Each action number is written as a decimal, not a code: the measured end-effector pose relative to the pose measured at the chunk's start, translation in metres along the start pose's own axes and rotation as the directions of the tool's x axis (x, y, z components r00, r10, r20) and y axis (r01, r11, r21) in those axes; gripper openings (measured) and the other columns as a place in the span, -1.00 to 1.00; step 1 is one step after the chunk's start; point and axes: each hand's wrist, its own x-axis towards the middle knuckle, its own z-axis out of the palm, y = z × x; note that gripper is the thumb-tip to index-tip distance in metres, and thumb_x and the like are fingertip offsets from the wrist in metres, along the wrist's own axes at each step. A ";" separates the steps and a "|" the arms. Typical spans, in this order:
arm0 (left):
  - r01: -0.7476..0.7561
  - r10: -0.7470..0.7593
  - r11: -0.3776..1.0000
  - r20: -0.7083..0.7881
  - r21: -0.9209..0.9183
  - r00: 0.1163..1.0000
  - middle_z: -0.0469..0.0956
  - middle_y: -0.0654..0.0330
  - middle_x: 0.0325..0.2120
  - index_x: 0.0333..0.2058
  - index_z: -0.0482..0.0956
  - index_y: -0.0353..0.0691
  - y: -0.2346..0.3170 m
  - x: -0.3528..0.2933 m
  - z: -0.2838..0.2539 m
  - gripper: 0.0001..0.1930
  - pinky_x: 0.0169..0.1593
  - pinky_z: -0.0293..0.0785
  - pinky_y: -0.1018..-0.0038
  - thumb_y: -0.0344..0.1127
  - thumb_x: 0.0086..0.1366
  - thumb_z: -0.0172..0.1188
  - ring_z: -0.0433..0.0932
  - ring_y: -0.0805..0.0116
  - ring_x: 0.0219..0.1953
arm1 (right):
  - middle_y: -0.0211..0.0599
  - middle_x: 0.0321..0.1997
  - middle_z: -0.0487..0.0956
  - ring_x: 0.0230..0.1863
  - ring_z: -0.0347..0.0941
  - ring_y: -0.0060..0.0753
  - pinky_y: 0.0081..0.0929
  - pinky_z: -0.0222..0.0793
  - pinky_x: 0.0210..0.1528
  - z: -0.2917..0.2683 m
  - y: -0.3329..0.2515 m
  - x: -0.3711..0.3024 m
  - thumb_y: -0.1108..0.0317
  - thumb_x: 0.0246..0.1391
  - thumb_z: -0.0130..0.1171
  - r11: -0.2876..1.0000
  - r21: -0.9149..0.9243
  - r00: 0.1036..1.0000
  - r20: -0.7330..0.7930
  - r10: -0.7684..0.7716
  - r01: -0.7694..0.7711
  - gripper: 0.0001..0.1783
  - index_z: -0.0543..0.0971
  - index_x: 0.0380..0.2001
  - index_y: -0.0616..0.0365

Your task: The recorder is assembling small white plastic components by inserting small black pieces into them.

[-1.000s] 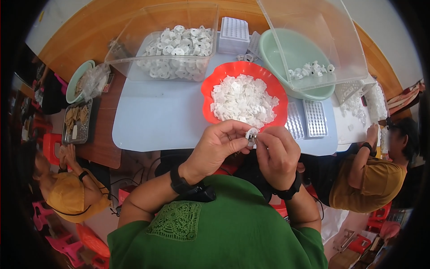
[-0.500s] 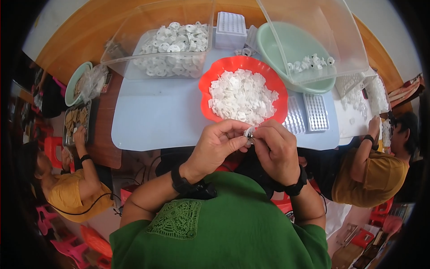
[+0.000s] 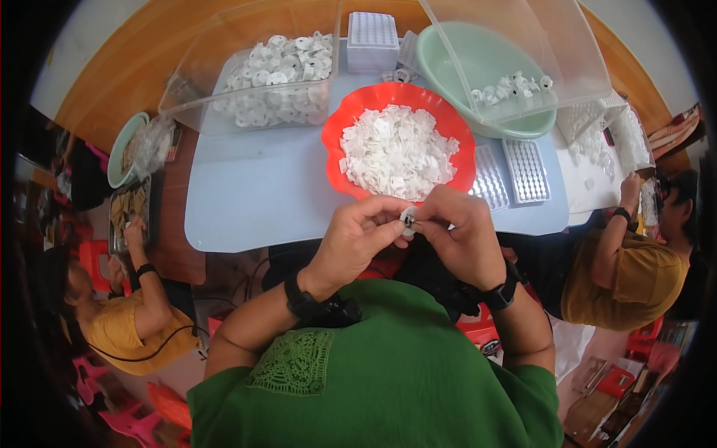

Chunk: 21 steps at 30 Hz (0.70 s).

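Note:
A small round white plastic part (image 3: 408, 214) with a dark centre is held up between my two hands, just in front of the red bowl's near edge. My left hand (image 3: 349, 243) is closed, pinching the part between thumb and fingertips. From the other side, my right hand (image 3: 472, 240) has thumb and index finger pressed together at its dark centre; whether a tiny piece sits between them is too small to tell. Just beyond the hands, the scalloped red bowl (image 3: 334, 138) holds a heap of thin, flat white plastic pieces (image 3: 399, 148).
Round white parts fill a clear bin (image 3: 196, 101) at back left. At right, a second clear bin (image 3: 579, 63) rests tilted over a green basin (image 3: 439, 63) with some parts. Two dotted trays (image 3: 529, 175) lie by the bowl; a white tray stack (image 3: 373, 56) stands behind. People sit on both sides.
My right hand has turned slightly, its knuckles higher, while both hands keep their pinch at the round part. The whole view has shifted a little.

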 end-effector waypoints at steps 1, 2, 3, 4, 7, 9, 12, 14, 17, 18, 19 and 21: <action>0.005 -0.005 1.000 -0.018 -0.010 1.000 0.56 0.13 -0.32 -0.08 0.47 -0.42 0.000 0.000 0.001 -0.75 -0.19 0.52 0.53 -0.55 0.25 0.01 0.54 0.45 -0.32 | -0.20 -0.54 0.43 -0.49 0.43 -0.10 -0.31 0.31 -0.52 0.001 0.000 0.000 0.60 -0.21 0.18 1.000 0.002 1.000 -0.003 0.002 -0.002 -0.87 0.45 -0.54 0.21; 0.009 -0.010 1.000 -0.036 -0.019 0.999 0.56 0.13 -0.32 -0.09 0.47 -0.42 0.000 0.000 0.002 -0.75 -0.19 0.52 0.53 -0.55 0.25 0.01 0.54 0.46 -0.32 | -0.20 -0.54 0.43 -0.49 0.42 -0.10 -0.31 0.30 -0.52 0.003 0.001 0.000 0.60 -0.21 0.18 0.996 -0.062 0.997 -0.023 -0.072 0.070 -0.87 0.44 -0.54 0.21; 0.012 -0.013 1.000 -0.034 -0.018 0.999 0.56 0.13 -0.32 -0.09 0.47 -0.42 0.000 0.000 0.003 -0.75 -0.19 0.52 0.53 -0.55 0.25 0.01 0.54 0.46 -0.32 | -0.21 -0.53 0.42 -0.50 0.42 -0.11 -0.30 0.30 -0.53 0.004 0.001 0.000 0.59 -0.22 0.17 0.982 -0.126 0.988 -0.039 -0.147 0.141 -0.87 0.43 -0.54 0.21; 0.001 -0.002 1.000 -0.049 -0.014 0.999 0.56 0.13 -0.32 -0.09 0.47 -0.42 -0.001 -0.001 0.003 -0.75 -0.19 0.51 0.54 -0.55 0.25 0.01 0.54 0.46 -0.32 | -0.21 -0.53 0.42 -0.50 0.42 -0.11 -0.30 0.30 -0.53 0.005 0.000 0.000 0.59 -0.22 0.17 0.983 -0.125 0.989 -0.040 -0.144 0.138 -0.87 0.43 -0.54 0.21; -0.013 0.012 1.000 -0.063 -0.007 0.998 0.56 0.13 -0.32 -0.11 0.48 -0.43 -0.002 -0.002 0.005 -0.76 -0.20 0.50 0.54 -0.56 0.26 0.00 0.53 0.47 -0.33 | -0.21 -0.53 0.40 -0.51 0.40 -0.11 -0.28 0.29 -0.53 0.006 -0.001 -0.002 0.58 -0.20 0.15 0.957 -0.216 0.975 -0.062 -0.213 0.195 -0.87 0.41 -0.53 0.21; -0.017 0.017 1.000 -0.063 -0.004 0.998 0.55 0.13 -0.31 -0.11 0.48 -0.43 -0.002 -0.002 0.006 -0.77 -0.20 0.50 0.55 -0.56 0.26 0.00 0.53 0.47 -0.33 | -0.21 -0.53 0.37 -0.52 0.37 -0.11 -0.26 0.27 -0.53 0.006 0.000 -0.003 0.57 -0.19 0.13 0.939 -0.256 0.966 -0.053 -0.252 0.230 -0.87 0.40 -0.51 0.21; -0.002 0.001 1.000 -0.071 -0.009 0.997 0.55 0.13 -0.31 -0.11 0.48 -0.43 -0.002 -0.003 0.009 -0.77 -0.20 0.50 0.55 -0.57 0.26 -0.01 0.53 0.47 -0.32 | -0.19 -0.54 0.37 -0.51 0.37 -0.10 -0.27 0.26 -0.53 0.005 0.001 -0.005 0.56 -0.19 0.12 0.943 -0.245 0.970 -0.029 -0.241 0.226 -0.87 0.40 -0.51 0.21; 0.004 -0.003 1.000 -0.078 0.007 0.997 0.56 0.14 -0.33 -0.11 0.49 -0.42 -0.003 -0.003 0.009 -0.77 -0.21 0.50 0.55 -0.56 0.26 0.00 0.53 0.47 -0.33 | -0.20 -0.54 0.37 -0.51 0.37 -0.10 -0.27 0.26 -0.52 0.006 0.002 -0.006 0.57 -0.19 0.13 0.942 -0.248 0.970 -0.033 -0.240 0.225 -0.87 0.40 -0.51 0.21; 0.021 -0.019 0.999 -0.074 0.033 0.997 0.56 0.14 -0.34 -0.12 0.49 -0.42 -0.005 -0.002 0.008 -0.77 -0.21 0.50 0.56 -0.56 0.26 0.01 0.53 0.48 -0.33 | -0.20 -0.54 0.37 -0.51 0.37 -0.11 -0.27 0.26 -0.51 0.008 0.005 -0.007 0.57 -0.20 0.13 0.943 -0.248 0.971 -0.032 -0.238 0.223 -0.87 0.41 -0.51 0.20; 0.022 -0.020 0.999 -0.075 0.033 0.997 0.56 0.14 -0.34 -0.12 0.49 -0.42 -0.004 -0.003 0.008 -0.77 -0.21 0.50 0.56 -0.56 0.26 0.01 0.53 0.48 -0.33 | -0.21 -0.54 0.37 -0.52 0.36 -0.11 -0.26 0.26 -0.50 0.008 0.005 -0.007 0.57 -0.20 0.13 0.944 -0.245 0.971 -0.028 -0.236 0.223 -0.87 0.41 -0.50 0.20; 0.028 -0.026 0.999 -0.068 0.031 0.997 0.57 0.14 -0.35 -0.12 0.50 -0.42 -0.004 -0.003 0.008 -0.78 -0.21 0.50 0.57 -0.55 0.26 0.01 0.53 0.48 -0.33 | -0.21 -0.54 0.37 -0.52 0.36 -0.11 -0.26 0.26 -0.50 0.008 0.006 -0.007 0.57 -0.20 0.13 0.944 -0.245 0.972 -0.029 -0.235 0.221 -0.87 0.41 -0.50 0.20; 0.036 -0.034 0.999 -0.060 0.030 0.998 0.57 0.14 -0.35 -0.13 0.50 -0.42 -0.003 -0.002 0.007 -0.78 -0.21 0.50 0.57 -0.55 0.25 0.02 0.53 0.48 -0.33 | -0.22 -0.54 0.38 -0.52 0.36 -0.11 -0.26 0.25 -0.49 0.007 0.008 -0.007 0.57 -0.20 0.13 0.944 -0.235 0.967 -0.050 -0.250 0.232 -0.87 0.42 -0.50 0.19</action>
